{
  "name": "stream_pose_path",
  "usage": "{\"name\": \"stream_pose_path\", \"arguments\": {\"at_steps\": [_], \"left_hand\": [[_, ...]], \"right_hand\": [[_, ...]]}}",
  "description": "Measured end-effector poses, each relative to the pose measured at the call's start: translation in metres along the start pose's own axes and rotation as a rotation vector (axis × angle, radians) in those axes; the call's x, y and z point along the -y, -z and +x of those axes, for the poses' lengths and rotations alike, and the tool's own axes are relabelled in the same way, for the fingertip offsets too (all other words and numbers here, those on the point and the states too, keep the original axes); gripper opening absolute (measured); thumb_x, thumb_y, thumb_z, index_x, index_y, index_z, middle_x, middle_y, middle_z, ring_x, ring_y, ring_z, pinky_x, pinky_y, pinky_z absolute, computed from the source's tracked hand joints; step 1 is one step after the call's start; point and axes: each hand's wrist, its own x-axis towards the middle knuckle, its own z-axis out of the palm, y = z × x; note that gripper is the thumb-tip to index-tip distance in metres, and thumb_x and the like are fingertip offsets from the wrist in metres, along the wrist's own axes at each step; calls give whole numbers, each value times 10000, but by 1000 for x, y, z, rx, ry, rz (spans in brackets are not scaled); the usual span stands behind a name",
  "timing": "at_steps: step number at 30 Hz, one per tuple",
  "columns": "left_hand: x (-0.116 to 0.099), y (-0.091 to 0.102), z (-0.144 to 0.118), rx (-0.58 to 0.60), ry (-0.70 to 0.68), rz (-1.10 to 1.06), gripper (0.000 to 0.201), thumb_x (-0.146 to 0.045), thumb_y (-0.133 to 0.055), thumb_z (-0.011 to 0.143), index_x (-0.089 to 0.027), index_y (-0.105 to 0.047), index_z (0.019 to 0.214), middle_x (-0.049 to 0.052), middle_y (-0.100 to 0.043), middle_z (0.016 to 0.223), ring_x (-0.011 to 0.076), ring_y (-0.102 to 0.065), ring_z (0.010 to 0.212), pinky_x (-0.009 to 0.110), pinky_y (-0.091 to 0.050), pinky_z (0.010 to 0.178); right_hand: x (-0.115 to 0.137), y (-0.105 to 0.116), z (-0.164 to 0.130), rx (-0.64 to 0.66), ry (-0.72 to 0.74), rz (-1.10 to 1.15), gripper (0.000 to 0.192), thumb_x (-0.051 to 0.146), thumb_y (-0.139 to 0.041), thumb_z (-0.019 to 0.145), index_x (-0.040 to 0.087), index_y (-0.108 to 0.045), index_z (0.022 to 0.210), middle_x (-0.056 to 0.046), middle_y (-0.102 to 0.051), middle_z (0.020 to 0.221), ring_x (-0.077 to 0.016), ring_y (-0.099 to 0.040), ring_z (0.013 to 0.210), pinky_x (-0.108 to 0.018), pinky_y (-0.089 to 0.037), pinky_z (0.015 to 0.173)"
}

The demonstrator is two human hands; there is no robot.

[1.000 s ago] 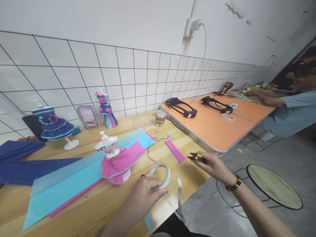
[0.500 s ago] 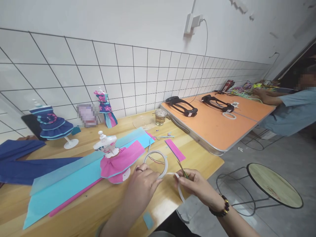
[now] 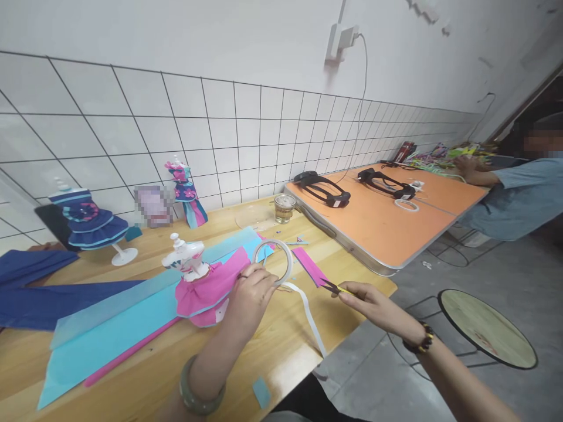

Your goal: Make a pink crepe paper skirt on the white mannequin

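The counter [image 3: 145,375] is pale wood with a smooth, lightly satin grain. On it lie matt sheets of turquoise paper [image 3: 109,340] and pink paper [image 3: 310,266]. The left hand [image 3: 253,293] holds a tape roll [image 3: 275,261], a thin whitish plastic ring with a smooth strip trailing off it. The right hand [image 3: 373,302] holds scissors [image 3: 332,287] with dark metal blades. A small mannequin [image 3: 185,261] looks like glossy white plastic, dressed in a matt pink paper skirt [image 3: 206,290]. A clear, shiny glass [image 3: 284,208] stands further back. The wall tiles [image 3: 246,129] are glossy white.
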Motion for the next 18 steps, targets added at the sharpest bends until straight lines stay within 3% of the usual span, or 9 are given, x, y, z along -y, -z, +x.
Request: {"name": "stream_pose_path", "arguments": {"at_steps": [4, 9, 18], "left_hand": [[-1, -1, 10, 36, -34, 60, 119, -181, -579, 833, -240, -664, 892, 21, -685, 869, 207, -567, 952, 390, -482, 841], [-3, -3, 16, 59, -131, 193, 130, -108, -576, 825, -196, -645, 892, 21, -692, 867, 194, -567, 956, 353, -490, 832], [6, -5, 14, 30, -108, 173, 140, -136, -576, 829, -206, -666, 910, 28, -698, 872, 210, -554, 985, 360, -489, 834]], "right_hand": [[10, 20, 8, 232, 10, -52, 533, 594, -389, 863, 162, -696, 915, -31, -610, 775, -157, -516, 703, -251, -388, 641], [24, 28, 27, 436, 68, -96, 551, 588, -402, 866, 136, -712, 922, -3, -537, 665, -112, -433, 599, -234, -326, 573], [30, 21, 56, 577, 109, -57, 506, 548, -475, 850, 104, -717, 836, 65, -298, 522, -75, -246, 483, -232, -180, 461]]}}
